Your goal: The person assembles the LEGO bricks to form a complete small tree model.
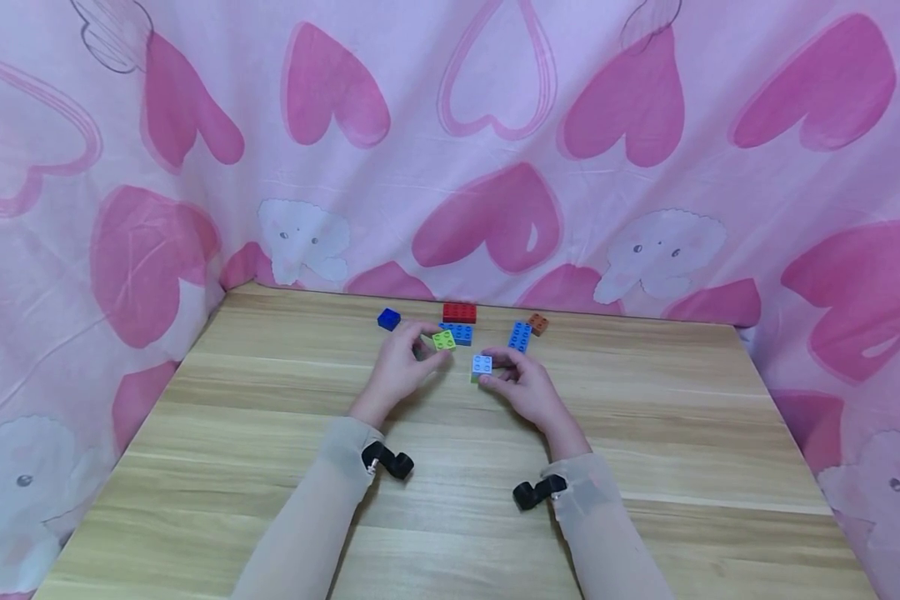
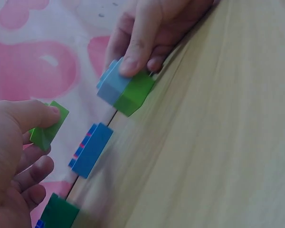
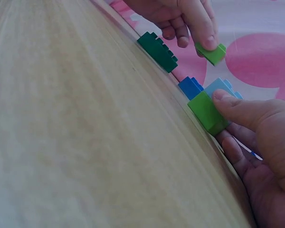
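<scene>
Apparently, the step in hand is bringing two held pieces into position for joining; clock directions follow the head view, with the held stack at centre and 12 o'clock pointing away from the person.

The left hand (image 1: 403, 362) pinches a lime brick (image 1: 444, 340) between thumb and index finger, the other fingers loosely curled and apart from it; this brick sits at 10 o'clock, raised off the tabletop (image 1: 450, 533) and turned slightly out of line with the stack. The right hand (image 1: 525, 387) grips the stack — a light-blue brick (image 1: 482, 365) over a green brick (image 2: 134, 95) — with the thumb on the near side; its studs point up; whether its base touches the wood cannot be told.

Surrounding pieces: a red brick (image 1: 460, 313) and, just in front of it, a blue brick (image 1: 464, 334) lie at 11 o'clock; a second blue brick (image 1: 520, 336) and an orange brick (image 1: 537, 324) lie at 2 o'clock; a dark-blue brick (image 1: 388, 319) lies farther out at 10 o'clock.

If the lime brick is meant for the stack, the next move calls for travel toward 4 o'clock, squaring of edges, then straight downward pressure — the right hand bracing the stack throughout.
</scene>
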